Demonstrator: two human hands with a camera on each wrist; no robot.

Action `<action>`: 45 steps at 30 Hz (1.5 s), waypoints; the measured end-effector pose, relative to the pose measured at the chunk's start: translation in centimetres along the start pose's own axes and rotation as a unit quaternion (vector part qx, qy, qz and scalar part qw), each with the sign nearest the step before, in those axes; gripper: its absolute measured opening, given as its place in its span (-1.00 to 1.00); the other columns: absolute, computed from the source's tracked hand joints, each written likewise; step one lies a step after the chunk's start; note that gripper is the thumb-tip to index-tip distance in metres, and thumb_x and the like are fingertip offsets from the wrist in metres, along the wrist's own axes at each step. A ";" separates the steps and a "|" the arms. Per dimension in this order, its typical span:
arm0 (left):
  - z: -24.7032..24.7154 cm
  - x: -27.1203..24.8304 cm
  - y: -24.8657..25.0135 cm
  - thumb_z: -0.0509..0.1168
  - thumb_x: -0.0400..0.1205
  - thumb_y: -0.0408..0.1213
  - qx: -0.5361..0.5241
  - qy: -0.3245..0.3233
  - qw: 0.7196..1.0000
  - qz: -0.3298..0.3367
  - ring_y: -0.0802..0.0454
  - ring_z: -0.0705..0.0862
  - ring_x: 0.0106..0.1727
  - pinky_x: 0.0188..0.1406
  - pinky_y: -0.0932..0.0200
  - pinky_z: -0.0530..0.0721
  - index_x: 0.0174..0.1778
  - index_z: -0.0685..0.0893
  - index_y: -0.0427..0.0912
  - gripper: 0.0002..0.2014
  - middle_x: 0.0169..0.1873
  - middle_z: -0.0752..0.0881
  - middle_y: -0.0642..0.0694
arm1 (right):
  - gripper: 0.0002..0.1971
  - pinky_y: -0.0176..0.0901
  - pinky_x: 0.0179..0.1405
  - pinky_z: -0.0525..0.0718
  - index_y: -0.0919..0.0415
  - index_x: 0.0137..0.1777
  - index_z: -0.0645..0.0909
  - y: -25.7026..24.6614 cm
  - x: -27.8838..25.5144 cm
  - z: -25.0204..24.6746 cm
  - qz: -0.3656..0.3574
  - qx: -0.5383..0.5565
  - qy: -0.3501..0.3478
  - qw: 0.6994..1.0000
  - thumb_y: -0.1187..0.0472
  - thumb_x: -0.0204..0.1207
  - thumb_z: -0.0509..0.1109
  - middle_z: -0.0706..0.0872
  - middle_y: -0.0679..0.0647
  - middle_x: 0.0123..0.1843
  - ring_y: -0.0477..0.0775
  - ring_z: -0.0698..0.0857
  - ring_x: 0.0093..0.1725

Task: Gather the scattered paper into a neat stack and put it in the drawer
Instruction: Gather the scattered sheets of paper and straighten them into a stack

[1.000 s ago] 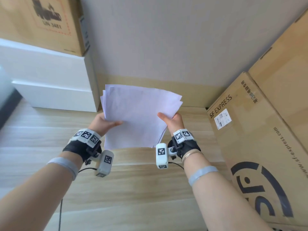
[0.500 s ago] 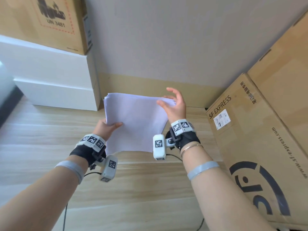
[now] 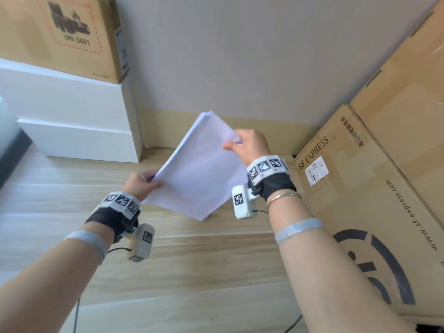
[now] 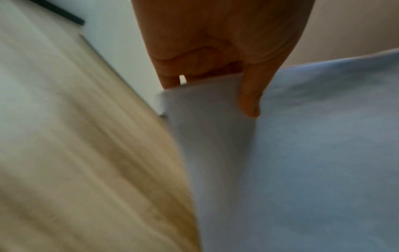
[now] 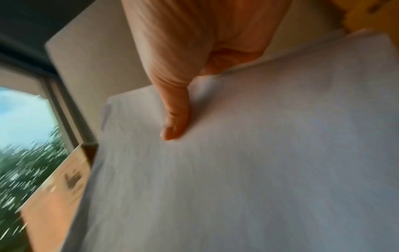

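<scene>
A stack of white paper [image 3: 199, 169] hangs in the air above the wooden floor, turned like a diamond with one corner pointing down. My left hand [image 3: 141, 182] pinches its left corner, thumb on top. My right hand [image 3: 247, 146] grips the upper right corner, thumb on the front sheet. The left wrist view shows the paper [image 4: 302, 153] with my left hand's thumb [image 4: 250, 102] lying on it. In the right wrist view my right thumb [image 5: 175, 119] presses the paper [image 5: 259, 162]. The white drawer unit [image 3: 72, 131] stands at the left against the wall, its fronts closed.
A cardboard box marked UN 3481 [image 3: 69, 32] sits on top of the drawer unit. Large SF EXPRESS cartons [image 3: 360, 200] lean at the right. The light wooden floor [image 3: 192, 272] spreads below my arms, and a grey wall [image 3: 240, 56] stands behind.
The sheets have been squared into a tighter stack and rotated so a corner points down. My right hand went from open at the top edge to gripping the upper right corner.
</scene>
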State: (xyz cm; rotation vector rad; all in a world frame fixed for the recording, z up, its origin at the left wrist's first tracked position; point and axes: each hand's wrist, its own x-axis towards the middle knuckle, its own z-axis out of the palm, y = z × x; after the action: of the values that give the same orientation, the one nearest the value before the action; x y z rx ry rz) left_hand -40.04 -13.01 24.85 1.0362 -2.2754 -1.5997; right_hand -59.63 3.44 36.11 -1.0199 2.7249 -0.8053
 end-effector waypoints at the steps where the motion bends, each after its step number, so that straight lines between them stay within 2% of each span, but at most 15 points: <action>1: -0.5 -0.2 -1.3 0.40 0.47 -0.35 -0.001 0.005 1.000 -0.018 -0.02 0.58 -0.11 -0.05 0.10 0.49 -0.23 0.67 -0.05 -0.90 -0.19 0.69 -0.15 | -0.75 -0.02 -0.12 0.67 0.29 -0.11 0.74 0.9 -0.2 -0.3 0.020 0.038 0.020 0.999 0.11 0.34 0.55 0.82 0.25 -0.15 0.13 0.70 -0.19; 4: -1.0 -0.9 -3.8 0.41 0.48 -0.46 -0.133 0.042 0.986 -0.086 0.00 0.69 -0.23 -0.22 0.18 0.65 -0.17 0.65 -0.18 -0.88 -0.36 0.75 -0.07 | -0.81 -0.12 -0.17 0.66 0.32 -0.09 0.76 3.0 -1.1 -0.5 0.083 0.155 0.046 0.983 0.24 0.35 0.57 0.78 0.15 -0.21 0.01 0.65 -0.23; 8: 0.4 -1.2 -3.3 0.62 0.16 -0.42 -0.375 -0.041 0.921 -0.096 0.12 0.80 -0.20 -0.23 0.33 0.76 -0.06 0.63 -0.21 -0.53 -0.32 0.85 0.05 | -0.77 -0.28 -0.21 0.68 0.46 0.01 0.70 4.3 -2.8 0.4 0.134 0.301 0.083 0.940 0.36 0.39 0.53 0.73 0.16 -0.10 0.03 0.66 -0.15; 12: 1.8 -0.6 -1.7 0.48 0.28 -0.32 -0.310 0.010 0.946 -0.098 -0.11 0.66 -0.02 -0.23 0.15 0.73 -0.03 0.64 -0.19 -0.65 -0.24 0.83 -0.04 | -0.83 0.13 0.16 0.67 0.40 0.06 0.67 5.9 -4.0 1.7 0.195 0.416 -0.051 0.887 0.44 0.48 0.41 0.70 0.37 0.17 0.17 0.68 -0.04; 15: 2.9 -0.4 -0.1 0.38 0.52 -0.18 -0.090 0.093 0.989 -0.064 -0.22 0.65 0.04 -0.12 0.09 0.44 0.07 0.67 -0.50 -0.59 -0.02 0.73 -0.42 | -0.73 0.13 0.31 0.62 0.26 0.20 0.62 6.5 -4.5 3.3 0.233 0.349 -0.088 0.903 0.33 0.51 0.42 0.71 0.23 0.16 0.19 0.70 0.16; 18: 3.9 -0.5 1.1 0.25 0.45 -0.08 -0.097 0.107 0.989 -0.012 -0.09 0.58 -0.03 -0.10 0.08 0.42 0.13 0.65 -0.48 -0.47 -0.12 0.63 -0.28 | -0.74 -0.24 -0.06 0.58 0.30 0.21 0.61 6.4 -5.3 4.3 0.239 0.368 0.035 0.898 0.29 0.54 0.40 0.70 0.12 -0.02 0.03 0.66 -0.05; 21: 4.0 -0.7 0.9 0.37 0.54 -0.31 -0.105 0.126 0.986 0.012 0.00 0.63 -0.14 -0.16 0.25 0.54 0.09 0.68 -0.35 -0.75 -0.23 0.69 -0.08 | -0.85 -0.52 -0.30 0.62 0.17 -0.07 0.64 7.3 -6.2 5.2 0.210 0.422 0.096 0.877 0.38 0.45 0.48 0.70 -0.13 -0.22 -0.24 0.68 -0.28; 23: 3.8 -0.8 -0.4 0.49 0.42 -0.40 -0.132 0.105 0.986 0.007 0.12 0.69 -0.22 -0.24 0.39 0.62 -0.16 0.66 -0.11 -0.82 -0.36 0.72 0.13 | -0.76 -0.47 -0.31 0.65 0.12 -0.15 0.63 8.2 -6.8 6.4 0.222 0.432 0.095 0.869 0.45 0.35 0.54 0.70 -0.12 -0.23 -0.24 0.69 -0.29; 27: 3.7 -0.8 -3.5 0.57 0.03 -0.10 -0.174 0.062 0.981 -0.054 -0.10 0.65 0.03 0.10 -0.02 0.62 -0.10 0.63 0.03 -0.49 -0.05 0.71 -0.21 | -0.74 -0.40 -0.32 0.63 0.12 -0.19 0.64 9.9 -8.2 9.8 0.286 0.400 0.033 0.870 0.44 0.28 0.60 0.71 -0.04 -0.18 -0.02 0.67 -0.19; 30: 4.8 -0.4 -4.4 0.52 0.36 -0.36 -0.153 0.065 0.984 -0.067 -0.06 0.57 0.04 0.02 0.08 0.48 0.10 0.62 -0.24 -0.60 0.00 0.62 -0.18 | -0.74 -0.36 -0.25 0.63 0.28 -0.03 0.68 10.2 -8.6 11.6 0.311 0.402 0.032 0.861 0.43 0.30 0.59 0.69 0.08 -0.05 0.00 0.66 -0.04; 32: 5.1 0.1 -4.1 0.40 0.51 -0.42 -0.148 0.091 0.982 -0.066 -0.05 0.57 0.00 -0.04 0.09 0.47 -0.11 0.64 -0.25 -0.91 -0.07 0.62 -0.19 | -0.83 -0.26 -0.25 0.62 0.19 -0.27 0.65 9.9 -7.8 11.7 0.320 0.406 0.061 0.854 0.40 0.31 0.59 0.72 0.10 -0.13 0.04 0.68 -0.16; 38: 2.9 0.9 -3.6 0.53 0.34 -0.42 -0.214 0.105 0.971 -0.015 0.31 0.73 -0.30 -0.26 0.37 0.71 -0.31 0.73 0.08 -0.75 -0.44 0.79 0.30 | -0.73 -0.32 -0.31 0.66 0.10 -0.37 0.64 10.4 -5.9 10.3 0.275 0.457 0.106 0.839 0.48 0.28 0.58 0.73 -0.18 -0.39 -0.24 0.69 -0.43; 40: 3.1 0.7 -4.3 0.54 0.31 -0.43 -0.189 0.094 0.976 -0.042 0.13 0.72 -0.23 -0.18 0.26 0.72 -0.32 0.78 0.04 -0.76 -0.42 0.80 0.21 | -0.78 -0.50 -0.46 0.62 0.17 -0.31 0.65 10.7 -6.4 10.9 0.291 0.434 0.084 0.848 0.47 0.28 0.59 0.72 -0.13 -0.37 -0.21 0.67 -0.41; 42: 3.8 0.5 -5.2 0.52 0.37 -0.41 -0.142 0.092 0.983 -0.072 -0.06 0.65 -0.07 0.04 0.06 0.63 -0.06 0.71 -0.13 -0.74 -0.18 0.78 -0.01 | -0.80 -0.63 -0.57 0.53 0.25 -0.18 0.64 10.8 -7.2 12.2 0.318 0.407 0.059 0.854 0.43 0.30 0.59 0.71 0.04 -0.23 -0.03 0.65 -0.31; 45: 5.0 0.6 -5.9 0.43 0.47 -0.42 -0.129 0.117 0.980 -0.100 -0.04 0.57 0.06 0.11 0.05 0.52 0.08 0.63 -0.30 -0.72 -0.01 0.67 -0.18 | -0.84 -0.64 -0.62 0.48 0.27 -0.16 0.63 10.8 -7.5 13.7 0.344 0.379 0.062 0.857 0.35 0.35 0.57 0.69 0.12 -0.17 0.04 0.64 -0.17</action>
State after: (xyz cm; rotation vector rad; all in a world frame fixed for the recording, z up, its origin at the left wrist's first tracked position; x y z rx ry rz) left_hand -40.41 -10.61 17.46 1.3343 -1.8061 -1.6868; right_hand -56.12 9.08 18.30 0.1674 2.1921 -1.5788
